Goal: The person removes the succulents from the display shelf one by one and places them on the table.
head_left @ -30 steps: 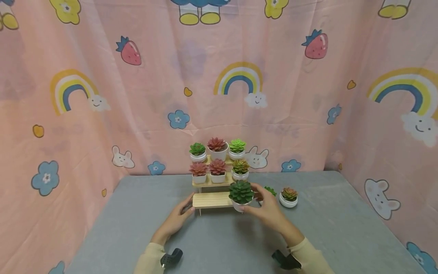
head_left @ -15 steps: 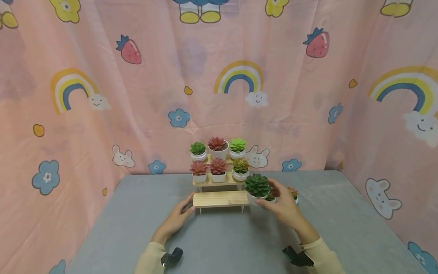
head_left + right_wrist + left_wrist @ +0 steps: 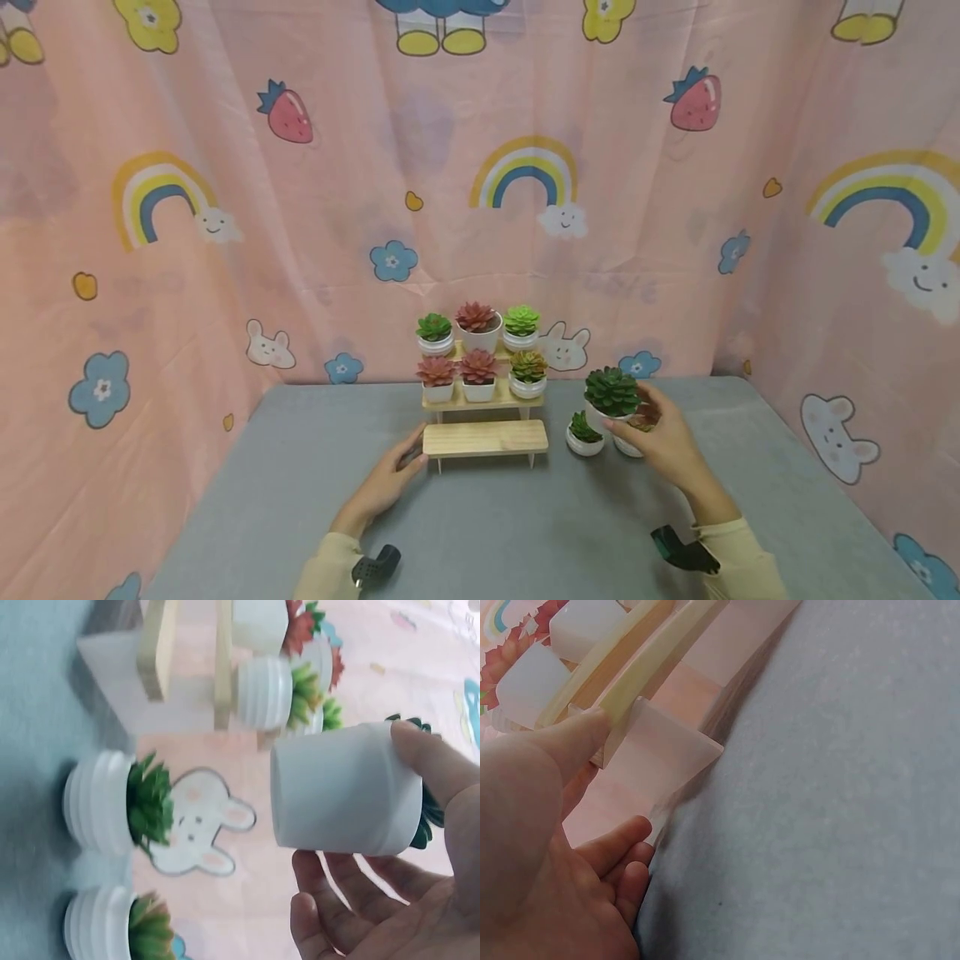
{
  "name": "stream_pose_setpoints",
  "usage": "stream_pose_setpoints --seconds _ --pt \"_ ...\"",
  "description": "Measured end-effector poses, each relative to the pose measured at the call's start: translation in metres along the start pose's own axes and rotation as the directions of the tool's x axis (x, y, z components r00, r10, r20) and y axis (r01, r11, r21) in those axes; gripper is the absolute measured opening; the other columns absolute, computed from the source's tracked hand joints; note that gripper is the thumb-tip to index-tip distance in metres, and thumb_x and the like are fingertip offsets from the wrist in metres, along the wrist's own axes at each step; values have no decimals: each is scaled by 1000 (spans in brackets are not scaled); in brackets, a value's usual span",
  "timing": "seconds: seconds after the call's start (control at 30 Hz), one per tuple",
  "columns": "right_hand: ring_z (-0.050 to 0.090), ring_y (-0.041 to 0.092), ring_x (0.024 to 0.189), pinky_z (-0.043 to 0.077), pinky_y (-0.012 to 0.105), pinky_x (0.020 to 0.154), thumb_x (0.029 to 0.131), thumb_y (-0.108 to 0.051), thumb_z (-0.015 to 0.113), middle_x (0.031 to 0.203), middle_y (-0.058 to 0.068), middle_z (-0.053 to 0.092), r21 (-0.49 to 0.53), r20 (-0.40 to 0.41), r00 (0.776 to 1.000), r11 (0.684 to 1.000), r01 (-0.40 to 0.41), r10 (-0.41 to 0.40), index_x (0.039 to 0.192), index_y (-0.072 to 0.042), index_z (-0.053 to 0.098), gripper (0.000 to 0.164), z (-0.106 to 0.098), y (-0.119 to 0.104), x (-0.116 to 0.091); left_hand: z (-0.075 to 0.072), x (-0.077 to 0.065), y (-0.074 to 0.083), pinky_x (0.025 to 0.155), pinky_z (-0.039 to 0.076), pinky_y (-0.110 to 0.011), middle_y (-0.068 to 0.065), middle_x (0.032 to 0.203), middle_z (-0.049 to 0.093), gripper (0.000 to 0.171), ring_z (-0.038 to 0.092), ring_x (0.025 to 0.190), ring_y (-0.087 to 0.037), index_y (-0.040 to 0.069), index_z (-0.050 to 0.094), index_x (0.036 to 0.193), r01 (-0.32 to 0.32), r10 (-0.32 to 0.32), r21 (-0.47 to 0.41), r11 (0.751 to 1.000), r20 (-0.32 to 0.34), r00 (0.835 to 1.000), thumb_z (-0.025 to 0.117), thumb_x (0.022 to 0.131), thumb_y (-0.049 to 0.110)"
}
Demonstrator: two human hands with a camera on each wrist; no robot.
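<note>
My right hand point(image 3: 670, 440) grips a potted succulent point(image 3: 611, 392) with dark green leaves, held up to the right of the tiered plant stand point(image 3: 486, 439). The right wrist view shows its smooth white pot point(image 3: 341, 791) between the thumb and fingers, off the table. My left hand point(image 3: 386, 481) holds the left end of the stand's lowest wooden step. In the left wrist view, the thumb point(image 3: 585, 735) lies against the board's edge and the other fingers are curled below. Bare wood shows along the lowest step; small potted succulents fill the two upper tiers.
On the grey table point(image 3: 480, 533), right of the stand, sits a small green succulent point(image 3: 584, 434) in a ribbed white pot. Another with reddish-orange leaves point(image 3: 152, 926) is beside it, partly hidden by my right hand in the head view. A pink patterned curtain point(image 3: 322, 233) hangs behind.
My right hand has carried the dark green succulent from above the lowest step's right end out to the right, over the two small pots. The left hand has stayed on the stand.
</note>
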State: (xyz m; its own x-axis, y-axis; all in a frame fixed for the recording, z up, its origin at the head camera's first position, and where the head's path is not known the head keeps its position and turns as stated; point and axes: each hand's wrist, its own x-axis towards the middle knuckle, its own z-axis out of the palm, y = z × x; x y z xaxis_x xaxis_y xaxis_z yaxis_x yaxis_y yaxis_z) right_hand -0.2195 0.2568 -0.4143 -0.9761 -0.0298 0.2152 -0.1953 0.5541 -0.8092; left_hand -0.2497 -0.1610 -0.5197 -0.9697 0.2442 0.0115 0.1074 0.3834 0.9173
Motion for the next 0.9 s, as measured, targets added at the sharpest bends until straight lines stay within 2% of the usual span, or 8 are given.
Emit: stream_pose_setpoints --seconds 0.07,0.23,0.33,0.5,0.7,0.9 --pt "55 44 122 53 53 95 95 -28 72 156 34 32 -5 -1 1000 1000 -7 7 158 7 18 90 -5 5 1 0 0 0 125 19 -63 -15 163 37 63 28 153 -41 18 31 160 -11 11 -3 1000 4 1000 55 105 33" --pt "45 49 132 44 62 105 96 -32 70 161 34 25 1 -13 999 1000 -29 29 160 4 14 92 -17 13 3 0 2 -1 123 20 -65 -17 162 37 63 29 153 -42 16 31 160 -26 26 -1 1000 6 1000 55 105 33" --pt "41 51 135 40 63 108 96 -33 70 161 35 25 1 -27 999 999 -36 36 160 4 14 92 -23 18 4 0 2 -2 124 19 -64 -17 163 37 62 28 153 -42 18 32 160 -13 13 -2 1000 2 1000 55 105 34" --pt "45 50 132 41 61 105 97 -34 69 157 35 31 -27 -52 998 999 -43 42 159 5 19 89 -30 29 7 0 3 -4 125 18 -63 -16 163 36 63 27 154 -40 21 32 160 0 0 -10 1000 6 1000 56 104 37" --pt "38 57 135 40 68 106 97 -37 68 159 41 20 -43 -21 993 993 -113 112 158 9 10 96 -39 38 8 1 3 -3 124 19 -64 -17 163 37 62 29 153 -41 22 33 160 -6 6 -9 1000 5 1000 55 104 36" --pt "37 59 134 41 69 106 97 -36 69 156 44 20 -38 -23 987 987 -157 156 157 11 6 99 -44 48 9 0 2 -5 124 19 -64 -16 163 37 62 29 153 -41 23 33 160 -3 3 -6 1000 -1 1000 56 104 36"
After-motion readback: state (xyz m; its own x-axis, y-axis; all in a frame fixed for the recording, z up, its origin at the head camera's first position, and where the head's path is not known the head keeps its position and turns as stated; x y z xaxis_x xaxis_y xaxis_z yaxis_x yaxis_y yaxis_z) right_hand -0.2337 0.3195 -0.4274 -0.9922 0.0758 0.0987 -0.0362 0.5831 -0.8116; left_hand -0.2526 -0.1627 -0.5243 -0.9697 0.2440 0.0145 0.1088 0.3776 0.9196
